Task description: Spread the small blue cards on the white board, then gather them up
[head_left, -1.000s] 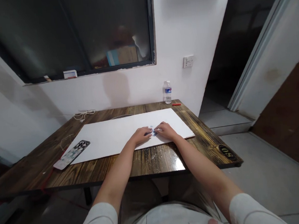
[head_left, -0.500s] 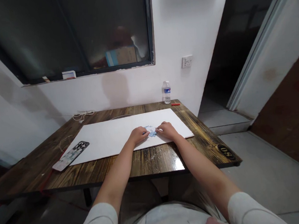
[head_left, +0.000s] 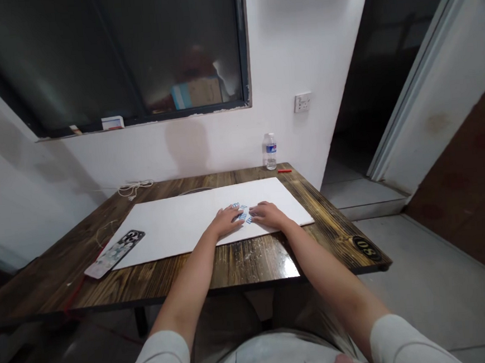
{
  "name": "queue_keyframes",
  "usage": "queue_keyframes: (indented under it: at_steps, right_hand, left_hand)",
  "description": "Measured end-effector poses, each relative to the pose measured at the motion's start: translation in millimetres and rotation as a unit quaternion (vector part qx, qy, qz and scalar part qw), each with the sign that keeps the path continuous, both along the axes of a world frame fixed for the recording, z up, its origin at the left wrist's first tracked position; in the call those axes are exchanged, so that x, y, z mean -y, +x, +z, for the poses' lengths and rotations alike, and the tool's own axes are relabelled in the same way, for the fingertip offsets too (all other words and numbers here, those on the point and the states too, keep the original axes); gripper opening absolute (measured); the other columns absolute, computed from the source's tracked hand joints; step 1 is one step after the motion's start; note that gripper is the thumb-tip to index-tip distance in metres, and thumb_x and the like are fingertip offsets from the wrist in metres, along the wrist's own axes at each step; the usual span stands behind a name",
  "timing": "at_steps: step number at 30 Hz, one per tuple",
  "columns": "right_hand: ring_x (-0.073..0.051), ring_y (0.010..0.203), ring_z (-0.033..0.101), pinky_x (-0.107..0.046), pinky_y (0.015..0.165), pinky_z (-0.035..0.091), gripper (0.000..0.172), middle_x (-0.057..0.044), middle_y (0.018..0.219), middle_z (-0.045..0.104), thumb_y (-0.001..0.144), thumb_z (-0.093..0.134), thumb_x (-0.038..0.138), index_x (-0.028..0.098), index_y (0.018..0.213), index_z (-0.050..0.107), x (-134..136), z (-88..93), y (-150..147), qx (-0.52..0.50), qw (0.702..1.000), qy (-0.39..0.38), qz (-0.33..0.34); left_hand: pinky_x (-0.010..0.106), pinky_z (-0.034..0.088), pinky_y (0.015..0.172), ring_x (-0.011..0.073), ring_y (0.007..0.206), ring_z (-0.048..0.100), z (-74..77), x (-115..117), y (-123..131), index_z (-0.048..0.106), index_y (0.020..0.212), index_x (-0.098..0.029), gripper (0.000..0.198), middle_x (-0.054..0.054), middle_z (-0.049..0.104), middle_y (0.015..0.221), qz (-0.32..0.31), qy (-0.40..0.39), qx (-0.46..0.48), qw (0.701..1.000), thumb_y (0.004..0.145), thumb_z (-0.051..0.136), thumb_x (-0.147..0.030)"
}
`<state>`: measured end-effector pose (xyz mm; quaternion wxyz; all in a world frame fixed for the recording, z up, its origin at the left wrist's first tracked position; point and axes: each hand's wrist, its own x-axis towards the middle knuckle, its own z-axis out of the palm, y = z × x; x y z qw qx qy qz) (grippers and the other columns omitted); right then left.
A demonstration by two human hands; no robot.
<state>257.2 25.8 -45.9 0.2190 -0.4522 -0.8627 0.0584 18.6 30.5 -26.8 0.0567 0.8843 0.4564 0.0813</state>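
Several small white pieces with blue markings (head_left: pixel 249 220) lie scattered on a white board (head_left: pixel 178 220), near its front edge. On their left side my left hand (head_left: pixel 226 221) rests with its fingers stretched forward, the fingertips touching or just over some pieces. My right hand (head_left: pixel 269 215) lies palm down on the right, its fingers reaching in toward the same pieces and partly covering them. Both hands look open and flat, with no piece visibly gripped. The pieces under the fingers are partly hidden, and their exact kind is too small to make out.
A phone in a patterned case (head_left: pixel 116 254) overlaps the board's left edge. Behind the board, a plastic bottle (head_left: pixel 271 151) and a red stick-like object (head_left: pixel 284 171) stand and lie on the wooden table (head_left: pixel 248 259). A white cable (head_left: pixel 134 187) is at the back left.
My fingers have gone from bent, pinched shapes to flatter, stretched ones over the pieces. The blue-marked pieces, grouped closer before, now lie more spread out between my hands.
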Motion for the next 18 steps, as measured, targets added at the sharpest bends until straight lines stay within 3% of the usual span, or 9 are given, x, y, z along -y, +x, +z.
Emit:
queue_keyframes:
  at_steps: [4, 9, 13, 18]
  right_hand:
    - [-0.030, 0.134, 0.042, -0.046, 0.108, 0.035, 0.042, 0.003, 0.143, 0.052, 0.092, 0.052, 0.051, 0.036, 0.131, 0.059, -1.8, -5.7, -0.4, 0.040, 0.999, -0.015, -0.025]
    - [-0.033, 0.139, 0.035, -0.051, 0.110, 0.031, 0.045, 0.000, 0.148, 0.047, 0.093, 0.049, 0.052, 0.034, 0.134, 0.056, -2.5, -8.9, -0.3, 0.044, 0.997, -0.017, -0.058]
    - [-0.030, 0.138, 0.036, -0.048, 0.111, 0.030, 0.041, -0.002, 0.145, 0.051, 0.092, 0.053, 0.048, 0.032, 0.128, 0.061, -5.6, -10.2, 0.5, 0.034, 0.996, -0.013, -0.082]
    - [-0.026, 0.127, 0.046, -0.042, 0.107, 0.034, 0.029, -0.001, 0.133, 0.061, 0.091, 0.056, 0.040, 0.029, 0.114, 0.070, -6.2, -5.6, 0.8, -0.004, 0.997, 0.000, -0.076]
  left_hand:
    - [0.054, 0.013, 0.117, 0.0291, 0.146, 0.022, 1.7, -0.7, -2.7, 0.050, 0.139, -0.031, 0.059, 0.004, 0.032, 0.157, -0.038, -0.043, 0.001, 0.998, 0.088, 0.050, -0.061]
    - [0.054, 0.016, 0.117, 0.0314, 0.145, 0.024, 5.6, 0.8, -3.0, 0.058, 0.132, -0.029, 0.060, 0.005, 0.036, 0.155, -0.051, -0.046, 0.012, 0.998, 0.080, 0.062, -0.061]
    - [0.046, 0.025, 0.116, 0.0292, 0.140, 0.035, 4.7, 2.0, -0.5, 0.066, 0.117, -0.025, 0.043, 0.005, 0.048, 0.147, -0.028, -0.015, 0.044, 0.999, 0.083, 0.061, -0.051]
    - [0.044, 0.033, 0.112, 0.0295, 0.136, 0.041, 2.8, 5.2, 4.5, 0.067, 0.109, -0.021, 0.032, 0.008, 0.051, 0.143, 0.047, 0.045, 0.062, 0.996, 0.084, 0.060, -0.040]
